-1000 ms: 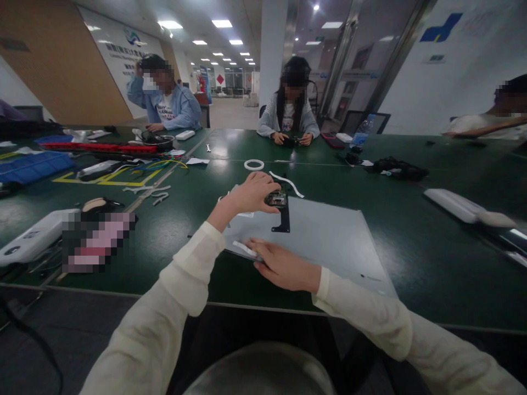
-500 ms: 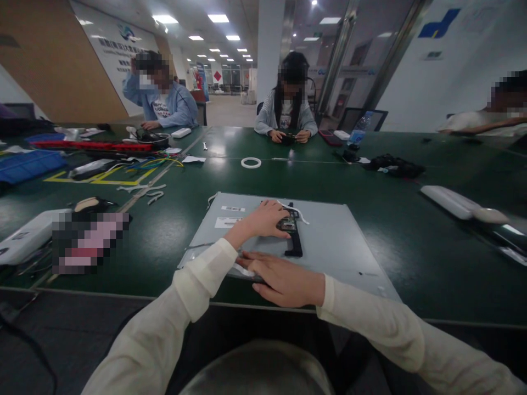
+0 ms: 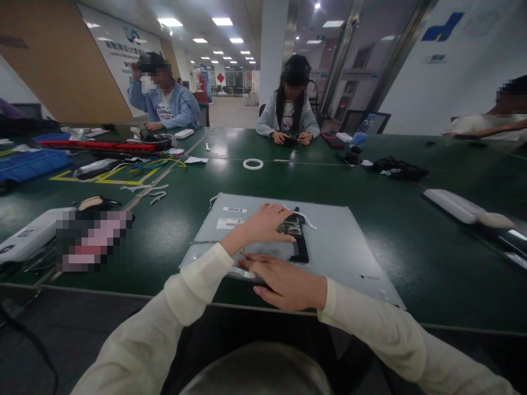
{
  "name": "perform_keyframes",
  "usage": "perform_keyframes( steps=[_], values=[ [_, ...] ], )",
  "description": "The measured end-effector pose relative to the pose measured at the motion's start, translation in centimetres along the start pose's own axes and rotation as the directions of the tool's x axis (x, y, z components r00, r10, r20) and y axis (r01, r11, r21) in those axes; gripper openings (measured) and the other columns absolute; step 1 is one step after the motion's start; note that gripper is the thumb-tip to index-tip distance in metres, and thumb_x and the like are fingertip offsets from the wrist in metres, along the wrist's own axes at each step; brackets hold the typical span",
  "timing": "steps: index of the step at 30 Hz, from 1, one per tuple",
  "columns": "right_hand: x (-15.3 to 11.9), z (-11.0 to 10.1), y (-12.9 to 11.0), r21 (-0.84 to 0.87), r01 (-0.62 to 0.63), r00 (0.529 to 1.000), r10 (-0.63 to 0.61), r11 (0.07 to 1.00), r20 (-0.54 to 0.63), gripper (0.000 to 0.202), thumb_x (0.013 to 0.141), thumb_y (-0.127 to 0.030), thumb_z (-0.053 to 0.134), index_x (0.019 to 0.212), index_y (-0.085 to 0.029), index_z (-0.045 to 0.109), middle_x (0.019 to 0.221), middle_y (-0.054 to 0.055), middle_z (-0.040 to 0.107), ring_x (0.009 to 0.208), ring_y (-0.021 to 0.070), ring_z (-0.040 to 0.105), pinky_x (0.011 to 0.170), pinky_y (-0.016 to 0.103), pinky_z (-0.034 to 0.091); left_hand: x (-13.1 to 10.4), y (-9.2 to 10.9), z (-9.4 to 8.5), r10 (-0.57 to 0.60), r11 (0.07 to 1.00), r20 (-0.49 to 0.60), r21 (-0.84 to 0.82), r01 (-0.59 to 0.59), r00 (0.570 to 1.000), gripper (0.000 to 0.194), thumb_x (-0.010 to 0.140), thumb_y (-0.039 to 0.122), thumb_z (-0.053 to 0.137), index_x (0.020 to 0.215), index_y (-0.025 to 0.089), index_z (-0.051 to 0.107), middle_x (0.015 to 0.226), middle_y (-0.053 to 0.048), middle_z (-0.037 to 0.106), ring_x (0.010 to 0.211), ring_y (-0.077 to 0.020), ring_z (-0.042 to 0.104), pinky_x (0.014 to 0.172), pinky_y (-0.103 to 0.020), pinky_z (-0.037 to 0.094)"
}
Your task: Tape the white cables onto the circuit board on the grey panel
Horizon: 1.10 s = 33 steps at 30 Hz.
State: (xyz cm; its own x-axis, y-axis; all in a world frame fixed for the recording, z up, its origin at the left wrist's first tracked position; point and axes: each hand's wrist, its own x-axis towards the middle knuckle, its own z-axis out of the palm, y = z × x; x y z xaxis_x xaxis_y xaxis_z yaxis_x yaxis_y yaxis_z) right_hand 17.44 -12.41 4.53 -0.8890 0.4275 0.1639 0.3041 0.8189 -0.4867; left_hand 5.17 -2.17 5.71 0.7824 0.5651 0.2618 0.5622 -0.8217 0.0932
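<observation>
A flat grey metal panel (image 3: pixel 341 258) lies on the green table in front of me. On it sits a green circuit board (image 3: pixel 291 225) in a black bracket (image 3: pixel 302 250), partly hidden by my left hand (image 3: pixel 265 223). The fingers of that hand bend over the board's far side, its thumb on the near side. A thin white strip (image 3: pixel 310 222) sticks out beyond its fingertips. My right hand (image 3: pixel 290 283) rests at the panel's near edge, fingers stretched out and thumb apart. Its fingertips touch another white strip (image 3: pixel 242 271) along that edge.
Beyond the panel lies a white tape roll (image 3: pixel 252 164). Crumpled white strips (image 3: pixel 154 195), a blue tray (image 3: pixel 35 164) and a white device (image 3: pixel 33 233) are at left. Another long white device (image 3: pixel 453 206) lies at right. Several people sit around the table.
The whole view has shifted slightly. The black bracket and white strip by my left hand sit a little farther right. My right hand keeps its place at the edge.
</observation>
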Motion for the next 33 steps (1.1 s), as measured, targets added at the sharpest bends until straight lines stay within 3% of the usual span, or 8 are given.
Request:
perform_keyframes(
  steps=[4, 7, 10, 12, 21, 26, 29, 33],
  values=[
    [-0.1, -0.1, 0.0, 0.025, 0.023, 1.000, -0.023, 0.999, 0.018, 0.047, 0.088, -0.023, 0.040, 0.132, -0.005, 0.038, 0.139, 0.017, 0.040, 0.137, 0.0198, 0.022, 0.111, 0.037, 0.025, -2.2, -4.6, -2.9, -0.278, 0.957, -0.099, 0.057, 0.284, 0.956, 0.047, 0.089, 0.049, 0.040, 0.124, 0.018, 0.047, 0.122, -0.010, 0.053, 0.111, -0.0225, 0.050, 0.094, -0.034, 0.038],
    [-0.1, -0.2, 0.0, 0.050, 0.005, 1.000, -0.007, 0.999, 0.023, 0.050, 0.089, -0.024, 0.039, 0.135, -0.004, 0.035, 0.141, 0.018, 0.036, 0.137, 0.0191, 0.022, 0.111, 0.036, 0.025, -4.4, -9.1, -3.9, -0.649, 0.731, -0.131, 0.167, 0.662, 0.749, 0.047, 0.087, 0.046, 0.042, 0.119, 0.012, 0.050, 0.114, -0.015, 0.055, 0.105, -0.0265, 0.055, 0.087, -0.036, 0.043],
    [0.0, -0.3, 0.1, 0.063, -0.012, 0.999, 0.010, 0.998, 0.032, 0.053, 0.089, -0.025, 0.039, 0.137, -0.003, 0.032, 0.144, 0.020, 0.032, 0.136, 0.0192, 0.023, 0.111, 0.036, 0.025, -6.3, -12.3, -3.6, -0.813, 0.560, -0.014, 0.258, 0.788, 0.582, 0.045, 0.085, 0.042, 0.042, 0.113, 0.009, 0.054, 0.111, -0.020, 0.057, 0.098, -0.0307, 0.059, 0.078, -0.038, 0.047],
    [0.2, -0.3, 0.2, 0.066, -0.011, 0.999, 0.009, 0.998, 0.034, 0.055, 0.090, -0.025, 0.039, 0.139, -0.004, 0.030, 0.145, 0.019, 0.029, 0.136, 0.0190, 0.023, 0.111, 0.036, 0.025, -7.1, -13.5, -3.1, -0.839, 0.523, 0.027, 0.316, 0.792, 0.543, 0.040, 0.083, 0.033, 0.043, 0.110, 0.008, 0.057, 0.111, -0.021, 0.058, 0.100, -0.0320, 0.058, 0.076, -0.037, 0.048],
    [1.0, -0.2, 0.6, 0.084, 0.012, 1.000, -0.013, 0.996, 0.012, 0.051, 0.088, -0.022, 0.042, 0.135, -0.004, 0.034, 0.143, 0.020, 0.032, 0.135, 0.0199, 0.026, 0.109, 0.036, 0.026, -8.3, -15.8, -2.8, -0.829, 0.533, 0.021, 0.332, 0.778, 0.559, 0.028, 0.079, 0.015, 0.040, 0.095, 0.013, 0.063, 0.103, -0.019, 0.065, 0.096, -0.0304, 0.062, 0.073, -0.034, 0.049],
    [0.7, -1.4, -0.9, 0.144, -0.157, 0.983, 0.169, 0.977, -0.074, 0.035, 0.089, -0.026, 0.043, 0.121, -0.012, 0.043, 0.115, 0.015, 0.058, 0.102, 0.0198, 0.057, 0.088, 0.035, 0.045, -8.8, -14.7, -5.0, -0.818, 0.551, -0.096, 0.153, 0.821, 0.567, 0.025, 0.083, 0.016, 0.036, 0.097, 0.013, 0.056, 0.084, -0.014, 0.067, 0.070, -0.0237, 0.066, 0.062, -0.031, 0.048],
    [0.0, -4.2, -0.6, 0.212, -0.327, 0.898, 0.372, 0.921, -0.233, 0.024, 0.089, -0.032, 0.044, 0.109, -0.018, 0.045, 0.106, 0.010, 0.063, 0.073, 0.0148, 0.060, 0.069, 0.029, 0.047, -7.9, -12.8, -6.5, -0.726, 0.688, -0.147, -0.126, 0.715, 0.672, 0.020, 0.086, 0.017, 0.035, 0.096, 0.016, 0.052, 0.069, -0.003, 0.065, 0.052, -0.0134, 0.061, 0.055, -0.022, 0.046],
    [-1.4, -8.1, 4.1, 0.297, -0.459, 0.626, 0.541, 0.838, -0.562, 0.018, 0.083, -0.033, 0.051, 0.094, -0.021, 0.043, 0.100, 0.007, 0.067, 0.086, 0.0181, 0.063, 0.074, 0.030, 0.046, -5.5, -9.5, -7.2, -0.628, 0.763, -0.220, -0.362, 0.535, 0.747, 0.014, 0.086, 0.021, 0.037, 0.089, 0.017, 0.051, 0.060, 0.002, 0.057, 0.045, -0.0086, 0.056, 0.047, -0.017, 0.042]
  ],
)
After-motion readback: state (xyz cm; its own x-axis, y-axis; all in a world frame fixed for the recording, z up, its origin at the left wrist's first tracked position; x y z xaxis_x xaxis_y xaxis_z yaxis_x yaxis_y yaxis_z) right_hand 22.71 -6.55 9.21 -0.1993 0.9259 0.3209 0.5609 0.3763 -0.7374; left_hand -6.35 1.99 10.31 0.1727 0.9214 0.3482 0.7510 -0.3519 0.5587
